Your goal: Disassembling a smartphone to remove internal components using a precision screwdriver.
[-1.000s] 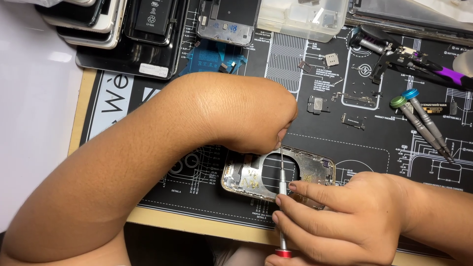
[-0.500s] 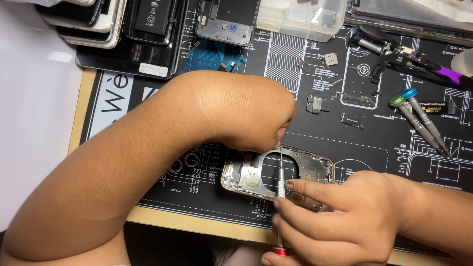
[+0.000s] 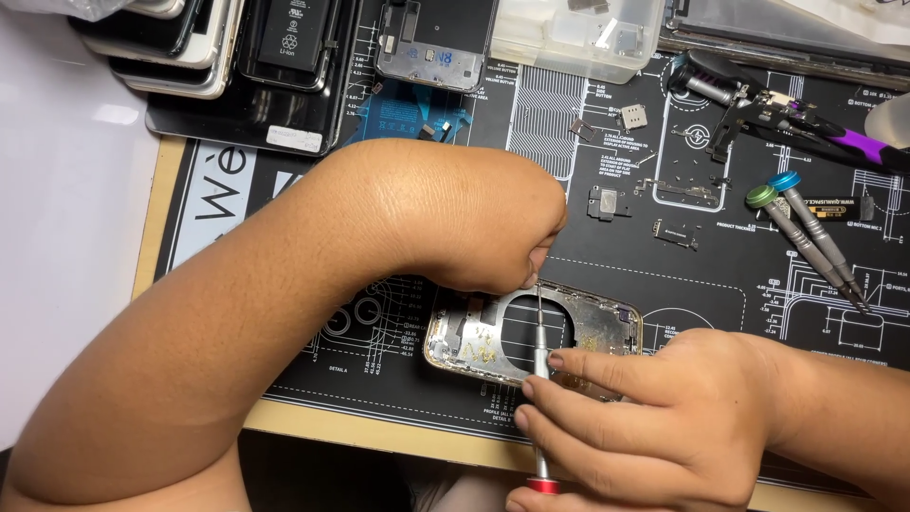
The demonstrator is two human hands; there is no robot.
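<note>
The right hand (image 3: pixel 654 417) pinched a red-capped precision screwdriver (image 3: pixel 541 379), its shaft running away from the person onto the stripped phone frame (image 3: pixel 531 332) lying crosswise on the repair mat (image 3: pixel 607 123), beneath the curled left hand (image 3: pixel 474 223), whose grip was hidden.

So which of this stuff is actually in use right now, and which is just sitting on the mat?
In use:
left hand
right hand
red-capped screwdriver
opened phone frame

Lying about:
two screwdrivers, green and blue caps
clear plastic box
stacked phones
purple-handled tool
small loose parts
</note>
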